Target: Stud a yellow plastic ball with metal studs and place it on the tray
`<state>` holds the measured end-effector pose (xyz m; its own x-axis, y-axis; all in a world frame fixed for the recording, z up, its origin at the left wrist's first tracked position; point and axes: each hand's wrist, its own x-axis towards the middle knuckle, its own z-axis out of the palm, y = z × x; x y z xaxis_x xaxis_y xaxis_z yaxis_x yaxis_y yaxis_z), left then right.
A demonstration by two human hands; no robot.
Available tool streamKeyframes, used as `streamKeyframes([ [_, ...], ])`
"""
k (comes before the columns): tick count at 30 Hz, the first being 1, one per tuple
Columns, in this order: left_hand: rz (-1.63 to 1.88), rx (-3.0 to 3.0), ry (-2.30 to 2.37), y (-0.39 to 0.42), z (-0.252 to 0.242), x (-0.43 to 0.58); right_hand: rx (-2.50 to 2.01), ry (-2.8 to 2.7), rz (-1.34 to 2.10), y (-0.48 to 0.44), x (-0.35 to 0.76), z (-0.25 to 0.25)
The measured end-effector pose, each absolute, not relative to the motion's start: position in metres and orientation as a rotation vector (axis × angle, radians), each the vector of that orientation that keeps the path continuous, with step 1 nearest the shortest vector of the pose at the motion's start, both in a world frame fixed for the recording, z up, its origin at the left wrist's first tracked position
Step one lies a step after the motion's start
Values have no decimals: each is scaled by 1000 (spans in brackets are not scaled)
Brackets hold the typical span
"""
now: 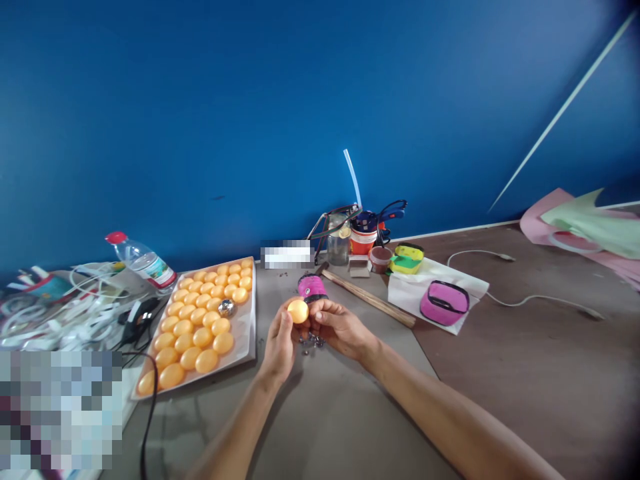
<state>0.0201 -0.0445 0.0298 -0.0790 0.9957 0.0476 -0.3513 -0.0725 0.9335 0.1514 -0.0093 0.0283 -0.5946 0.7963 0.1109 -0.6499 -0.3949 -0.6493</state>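
An orange ball (298, 311), like a table tennis ball, is held in the fingers of my left hand (280, 343). Close beside it my right hand (345, 330) is closed in a pinch; whatever lies between its fingertips is too small to make out. Under and between the hands, small shiny pieces (314, 341) lie scattered on the grey mat (345, 413). Just beyond the fingers sits a magenta band with black edging (313, 287). To the left, a shallow box (245, 347) holds rows of similar orange balls (203, 337) and one silver, glittering ball (227, 307).
A wooden-handled hammer (370, 299) lies behind my right hand. Further back stand a glass jar (338, 243) and an orange-white cup (363, 241). Another magenta band (445, 305) rests on white paper (405, 293). A plastic bottle (145, 263) leans behind the box, near tangled cables (75, 313).
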Motion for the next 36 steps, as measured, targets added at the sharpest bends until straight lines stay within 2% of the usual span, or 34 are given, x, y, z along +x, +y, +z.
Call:
streamKeyframes([
  [25, 1337, 961, 786, -46, 35, 15, -324, -840, 2080, -7, 158, 30],
  [36, 1344, 1003, 872, -44, 24, 11, -347, -843, 2087, -7, 158, 32],
])
